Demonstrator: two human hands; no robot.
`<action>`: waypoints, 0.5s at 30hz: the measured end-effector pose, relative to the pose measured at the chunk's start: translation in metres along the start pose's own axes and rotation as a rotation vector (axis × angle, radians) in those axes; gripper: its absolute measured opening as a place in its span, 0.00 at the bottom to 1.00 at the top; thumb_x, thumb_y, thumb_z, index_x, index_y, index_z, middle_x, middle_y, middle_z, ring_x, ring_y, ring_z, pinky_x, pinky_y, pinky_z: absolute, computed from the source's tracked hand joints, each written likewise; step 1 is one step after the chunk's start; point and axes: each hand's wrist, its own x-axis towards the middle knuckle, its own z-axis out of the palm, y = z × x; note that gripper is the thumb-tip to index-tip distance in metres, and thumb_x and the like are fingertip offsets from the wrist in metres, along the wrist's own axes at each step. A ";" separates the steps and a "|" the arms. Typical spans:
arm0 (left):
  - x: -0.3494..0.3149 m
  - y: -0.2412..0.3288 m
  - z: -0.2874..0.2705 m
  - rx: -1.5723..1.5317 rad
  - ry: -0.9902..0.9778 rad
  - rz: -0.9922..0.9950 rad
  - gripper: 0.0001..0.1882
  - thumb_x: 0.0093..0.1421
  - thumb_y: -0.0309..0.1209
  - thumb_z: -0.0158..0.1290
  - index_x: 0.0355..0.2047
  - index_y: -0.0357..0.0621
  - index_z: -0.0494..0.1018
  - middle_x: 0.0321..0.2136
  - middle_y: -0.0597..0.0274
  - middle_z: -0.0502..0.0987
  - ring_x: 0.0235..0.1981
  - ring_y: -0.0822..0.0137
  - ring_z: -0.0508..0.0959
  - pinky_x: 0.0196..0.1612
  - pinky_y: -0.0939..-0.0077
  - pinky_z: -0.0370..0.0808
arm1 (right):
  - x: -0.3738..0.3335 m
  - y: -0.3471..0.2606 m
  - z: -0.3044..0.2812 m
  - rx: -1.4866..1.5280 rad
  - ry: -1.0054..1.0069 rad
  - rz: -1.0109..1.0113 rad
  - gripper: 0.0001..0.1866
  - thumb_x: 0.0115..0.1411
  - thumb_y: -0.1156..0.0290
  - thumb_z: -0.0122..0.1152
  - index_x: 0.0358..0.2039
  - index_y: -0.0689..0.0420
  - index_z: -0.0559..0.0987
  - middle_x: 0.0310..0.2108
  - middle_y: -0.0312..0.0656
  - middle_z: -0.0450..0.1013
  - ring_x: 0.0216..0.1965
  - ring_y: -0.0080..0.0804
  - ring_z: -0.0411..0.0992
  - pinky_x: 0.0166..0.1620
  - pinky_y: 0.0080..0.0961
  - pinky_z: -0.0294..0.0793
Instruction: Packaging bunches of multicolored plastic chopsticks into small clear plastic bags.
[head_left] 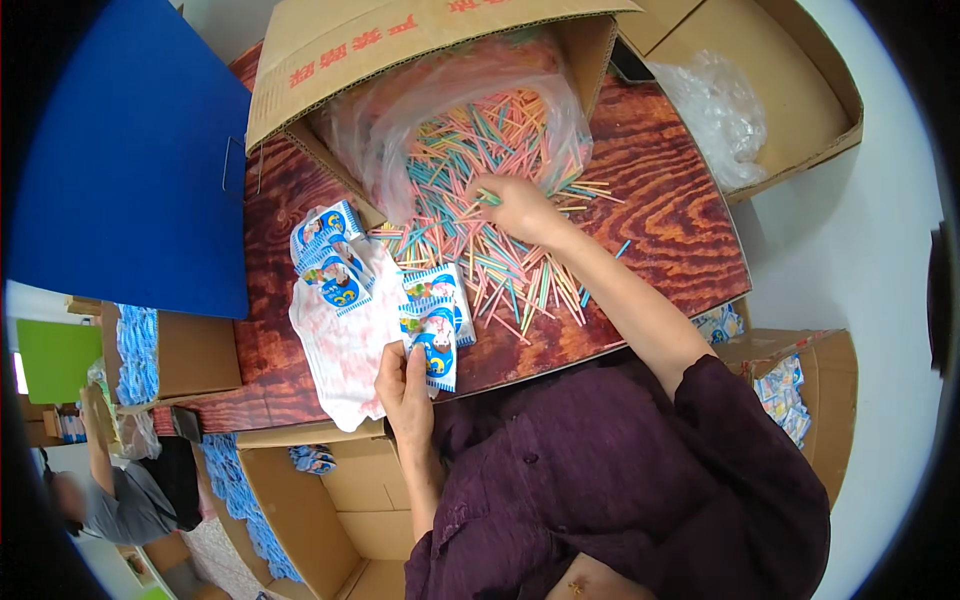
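Observation:
My left hand (404, 388) pinches the lower left edge of a small blue-and-white packet (438, 356) near the table's front edge. Another such packet (462, 308) lies partly beneath it. My right hand (518, 208) is closed around a few thin pastel sticks (488, 197), green ones showing at its fingertips. Under and around that hand spreads a heap of pink, yellow and blue-green sticks (470, 150), spilling from a clear plastic bag (385, 140) inside a tipped cardboard box (440, 45). Left of my left hand, more packets (335, 270) rest on a white, pink-stained cloth (340, 360).
The red-brown wood-patterned table (670, 170) bears all this. A blue panel (130, 160) stands at the left. Open cartons, one holding clear plastic (715, 120), others blue-and-white packets (785, 400), surround the table. Another person (125, 500) is at the far left.

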 end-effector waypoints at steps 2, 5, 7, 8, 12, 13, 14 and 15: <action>0.000 0.001 -0.001 -0.006 0.010 -0.008 0.05 0.64 0.25 0.47 0.34 0.35 0.69 0.26 0.70 0.72 0.27 0.84 0.66 0.29 0.89 0.64 | 0.005 -0.026 -0.001 0.024 0.014 0.084 0.17 0.54 0.74 0.56 0.45 0.60 0.73 0.36 0.49 0.76 0.40 0.46 0.75 0.45 0.36 0.70; 0.000 0.003 0.001 -0.038 0.021 -0.003 0.04 0.64 0.25 0.48 0.34 0.35 0.69 0.26 0.70 0.72 0.26 0.84 0.66 0.29 0.89 0.64 | 0.008 -0.029 0.002 0.055 0.078 0.185 0.15 0.54 0.76 0.54 0.44 0.60 0.73 0.36 0.51 0.76 0.42 0.48 0.74 0.47 0.37 0.70; 0.000 0.001 -0.002 -0.013 0.035 -0.010 0.04 0.64 0.25 0.48 0.34 0.35 0.69 0.26 0.70 0.72 0.26 0.84 0.66 0.29 0.89 0.64 | 0.009 -0.030 0.003 0.068 0.115 0.199 0.15 0.54 0.77 0.54 0.44 0.60 0.73 0.36 0.52 0.76 0.42 0.48 0.74 0.46 0.37 0.71; 0.001 0.000 -0.002 -0.013 0.037 -0.010 0.04 0.64 0.25 0.48 0.34 0.35 0.69 0.26 0.70 0.72 0.26 0.84 0.66 0.29 0.89 0.64 | 0.007 -0.031 0.000 0.028 0.152 0.213 0.15 0.55 0.77 0.53 0.44 0.60 0.73 0.36 0.53 0.76 0.42 0.48 0.74 0.45 0.38 0.71; -0.001 -0.004 -0.006 -0.032 0.064 -0.031 0.05 0.64 0.26 0.48 0.34 0.36 0.69 0.25 0.71 0.72 0.25 0.84 0.66 0.29 0.89 0.64 | 0.003 -0.041 -0.005 -0.170 0.301 0.154 0.10 0.54 0.77 0.54 0.38 0.63 0.74 0.33 0.56 0.74 0.35 0.52 0.74 0.37 0.42 0.73; -0.001 -0.003 -0.007 -0.052 0.065 -0.044 0.05 0.64 0.26 0.48 0.34 0.36 0.69 0.25 0.71 0.71 0.25 0.85 0.66 0.28 0.90 0.64 | 0.003 -0.040 -0.005 -0.230 0.371 0.076 0.08 0.54 0.77 0.55 0.35 0.63 0.74 0.31 0.56 0.74 0.33 0.53 0.74 0.35 0.43 0.73; -0.002 -0.003 -0.007 -0.052 0.063 -0.047 0.05 0.64 0.26 0.48 0.34 0.36 0.69 0.25 0.71 0.71 0.25 0.85 0.66 0.28 0.90 0.64 | 0.001 -0.040 -0.003 -0.231 0.371 0.080 0.08 0.54 0.77 0.55 0.35 0.63 0.74 0.31 0.56 0.74 0.33 0.53 0.74 0.35 0.43 0.73; -0.001 -0.003 -0.007 -0.064 0.081 -0.056 0.04 0.64 0.26 0.48 0.34 0.37 0.69 0.24 0.72 0.71 0.25 0.85 0.66 0.28 0.90 0.63 | -0.001 -0.037 -0.001 -0.278 0.329 0.081 0.07 0.54 0.75 0.56 0.33 0.63 0.73 0.30 0.56 0.74 0.32 0.54 0.74 0.35 0.45 0.72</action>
